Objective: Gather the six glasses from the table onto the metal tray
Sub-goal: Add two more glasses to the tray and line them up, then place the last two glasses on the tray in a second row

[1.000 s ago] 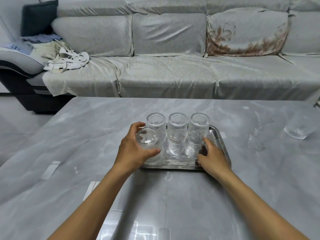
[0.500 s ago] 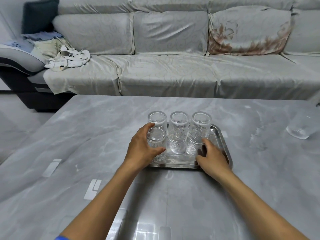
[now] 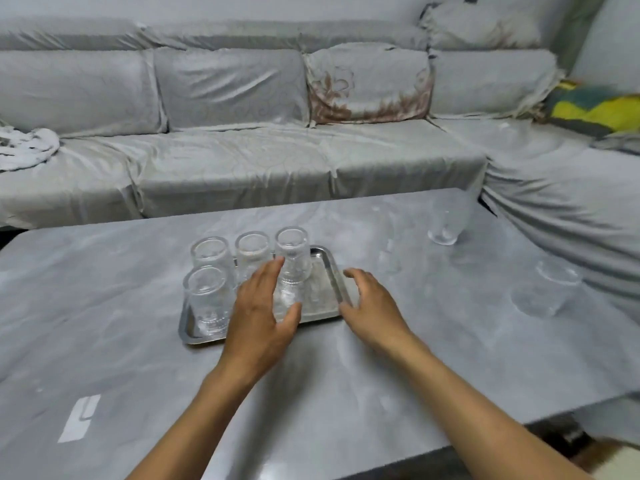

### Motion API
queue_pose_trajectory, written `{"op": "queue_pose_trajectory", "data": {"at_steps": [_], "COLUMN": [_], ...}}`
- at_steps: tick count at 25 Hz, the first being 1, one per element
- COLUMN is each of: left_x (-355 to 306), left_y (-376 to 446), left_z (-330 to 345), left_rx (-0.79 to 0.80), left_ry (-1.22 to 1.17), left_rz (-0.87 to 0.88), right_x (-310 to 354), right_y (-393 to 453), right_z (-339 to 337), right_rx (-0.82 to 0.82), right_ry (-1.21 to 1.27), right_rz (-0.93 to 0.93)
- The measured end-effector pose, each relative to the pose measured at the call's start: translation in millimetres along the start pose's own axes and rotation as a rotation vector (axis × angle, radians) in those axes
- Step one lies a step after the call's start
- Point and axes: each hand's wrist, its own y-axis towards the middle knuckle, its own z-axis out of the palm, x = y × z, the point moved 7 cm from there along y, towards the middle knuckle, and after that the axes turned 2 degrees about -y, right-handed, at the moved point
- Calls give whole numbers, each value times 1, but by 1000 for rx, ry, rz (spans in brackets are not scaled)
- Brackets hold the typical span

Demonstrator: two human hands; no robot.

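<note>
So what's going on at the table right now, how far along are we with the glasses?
A person is loading glasses onto the metal tray. Four glasses stand on it: three in the back row and one at the front left. The left hand is open over the tray's front, the right hand open just past its right edge; neither holds anything. Two glasses remain on the table, one far right and one nearer the right edge.

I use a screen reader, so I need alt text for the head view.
Two bare hands hover open over a metal tray holding four upturned glasses on a grey table; two more glasses stand on the table to the right. A grey sofa sits behind.
</note>
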Motion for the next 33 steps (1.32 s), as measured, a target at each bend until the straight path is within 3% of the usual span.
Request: {"op": "queue_pose_trajectory", "data": {"at_steps": [5, 11, 14, 17, 20, 22, 26, 30, 33], "left_x": [-76, -119, -119, -110, -96, -92, -63, 1, 38], "left_y": [-4, -3, -4, -2, 3, 3, 5, 1, 3], "left_z": [86, 144, 156, 159, 155, 143, 72, -15, -47], "left_rx": [232, 340, 355, 345, 338, 345, 172, -39, -103], "left_ry": [-40, -57, -62, -35, -19, -14, 41, 124, 175], "left_rz": [78, 94, 90, 96, 69, 46, 70, -28, -100], "right_x": [-78, -182, -225, -265, -291, -299, -254, -145, -63], "right_y": [-36, -62, -61, -50, -46, -53, -35, 6, 20], "right_z": [-106, -178, -203, -194, -184, -182, -166, -117, -62], "right_rx": [-254, -496, -709, -687, -708, -748, -655, -432, -242], "right_ry": [-36, -364, -77, 338, 451, 378, 310, 355, 486], "right_rz": [91, 374, 495, 596, 682, 750, 693, 407, 211]}}
